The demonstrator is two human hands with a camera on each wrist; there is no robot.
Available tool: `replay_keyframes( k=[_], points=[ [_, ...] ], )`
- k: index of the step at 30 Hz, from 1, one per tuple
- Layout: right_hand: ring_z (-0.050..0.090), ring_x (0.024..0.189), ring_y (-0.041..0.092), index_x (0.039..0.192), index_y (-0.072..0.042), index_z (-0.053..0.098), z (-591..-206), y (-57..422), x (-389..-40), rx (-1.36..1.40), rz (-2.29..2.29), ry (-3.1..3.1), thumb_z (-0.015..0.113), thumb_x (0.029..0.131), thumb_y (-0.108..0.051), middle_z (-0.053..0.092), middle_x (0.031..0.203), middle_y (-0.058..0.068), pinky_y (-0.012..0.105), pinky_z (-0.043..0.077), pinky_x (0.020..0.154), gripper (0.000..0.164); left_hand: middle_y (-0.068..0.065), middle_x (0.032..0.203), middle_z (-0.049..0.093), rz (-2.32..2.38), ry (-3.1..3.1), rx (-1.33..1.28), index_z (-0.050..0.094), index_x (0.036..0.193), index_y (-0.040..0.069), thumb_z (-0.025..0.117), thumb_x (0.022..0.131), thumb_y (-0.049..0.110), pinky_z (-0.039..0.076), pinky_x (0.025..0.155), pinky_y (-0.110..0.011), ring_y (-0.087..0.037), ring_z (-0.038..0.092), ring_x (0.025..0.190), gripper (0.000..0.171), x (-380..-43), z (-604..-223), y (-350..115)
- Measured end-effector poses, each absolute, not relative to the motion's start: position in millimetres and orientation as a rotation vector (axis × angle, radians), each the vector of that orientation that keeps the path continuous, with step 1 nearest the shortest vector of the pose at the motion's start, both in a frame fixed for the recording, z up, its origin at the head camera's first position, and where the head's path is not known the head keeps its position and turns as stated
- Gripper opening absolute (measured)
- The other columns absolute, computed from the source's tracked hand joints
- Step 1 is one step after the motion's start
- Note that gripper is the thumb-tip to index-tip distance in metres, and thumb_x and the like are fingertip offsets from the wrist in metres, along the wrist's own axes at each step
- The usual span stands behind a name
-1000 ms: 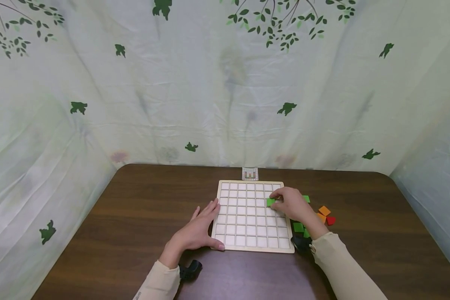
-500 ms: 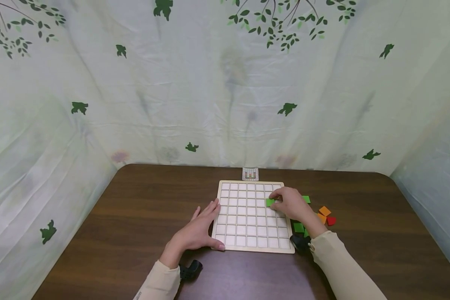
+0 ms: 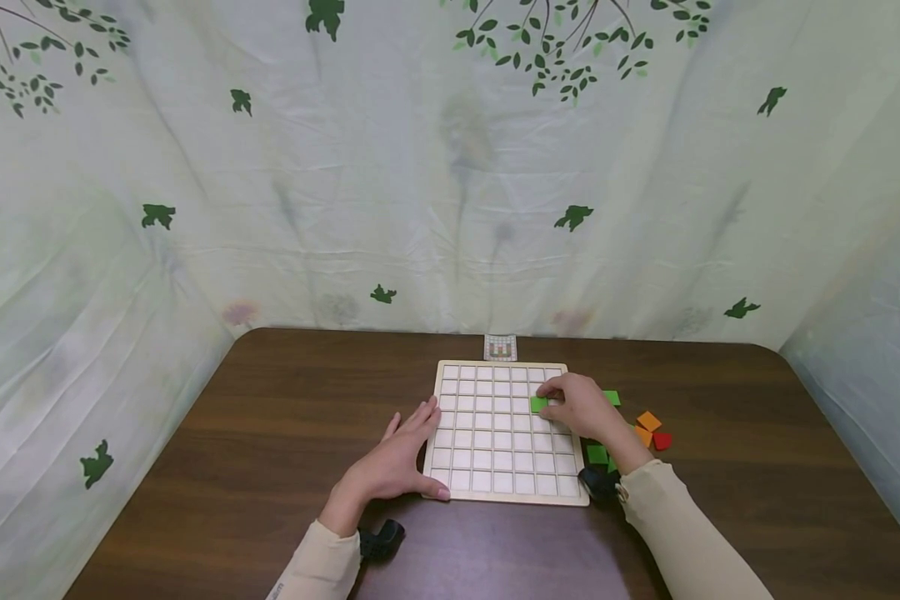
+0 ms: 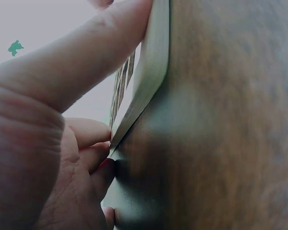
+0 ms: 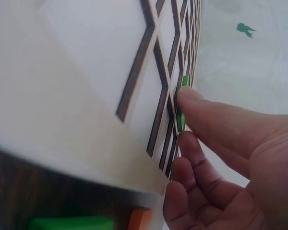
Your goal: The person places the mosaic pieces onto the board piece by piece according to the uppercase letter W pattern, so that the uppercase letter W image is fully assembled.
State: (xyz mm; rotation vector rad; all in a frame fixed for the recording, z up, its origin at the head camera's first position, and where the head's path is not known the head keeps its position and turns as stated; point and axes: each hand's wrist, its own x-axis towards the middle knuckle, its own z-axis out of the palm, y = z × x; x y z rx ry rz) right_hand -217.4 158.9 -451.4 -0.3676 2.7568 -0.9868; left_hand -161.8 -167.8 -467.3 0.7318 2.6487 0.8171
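A white gridded board [image 3: 482,461] with a pale wooden frame lies on the brown table. My left hand [image 3: 393,461] rests spread along the board's left edge, its thumb at the near left corner; in the left wrist view the thumb [image 4: 101,45] touches the frame. Over the board's right part, my right hand [image 3: 581,407] pinches a green square tile [image 3: 538,404] between thumb and fingers, low at the grid. The right wrist view shows that tile [image 5: 181,120] edge-on at the grid ridges. Whether it sits down in a cell I cannot tell.
Right of the board lie loose green tiles [image 3: 597,455], orange tiles [image 3: 648,421] and a red tile [image 3: 662,442], partly hidden by my right forearm. A small patterned card [image 3: 500,347] lies beyond the board's far edge. A printed curtain [image 3: 420,167] stands behind the table.
My right hand has shifted very slightly left with the green tile. The left hand and the board have stayed where they were.
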Motion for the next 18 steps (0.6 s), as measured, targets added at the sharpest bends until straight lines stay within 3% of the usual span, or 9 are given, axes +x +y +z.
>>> replay_keyframes(
  k=[7, 18],
  points=[
    [0.058, 0.097, 0.023, 0.124, -0.005, 0.070, -445, 172, -211, -0.359, -1.106, 2.742, 0.075, 0.091, -0.016, 0.067, 0.113, 0.007, 0.042, 0.052, 0.082, 0.034, -0.015, 0.168, 0.008, 0.822, 2.644, 0.731, 0.019, 0.158, -0.002, 0.089, 0.072, 0.048, 0.000, 0.119, -0.060, -0.030, 0.008, 0.154, 0.122, -162, -467, -168],
    [0.060, 0.107, 0.032, 0.128, -0.005, 0.067, -436, 206, -199, -0.287, -1.201, 2.818, 0.073, 0.094, -0.019, 0.065, 0.123, 0.016, 0.046, 0.053, 0.083, 0.038, -0.015, 0.168, 0.009, 0.832, 2.645, 0.726, 0.019, 0.158, -0.002, 0.089, 0.072, 0.049, 0.000, 0.120, -0.060, -0.030, 0.008, 0.154, 0.122, -162, -467, -168]
  ],
)
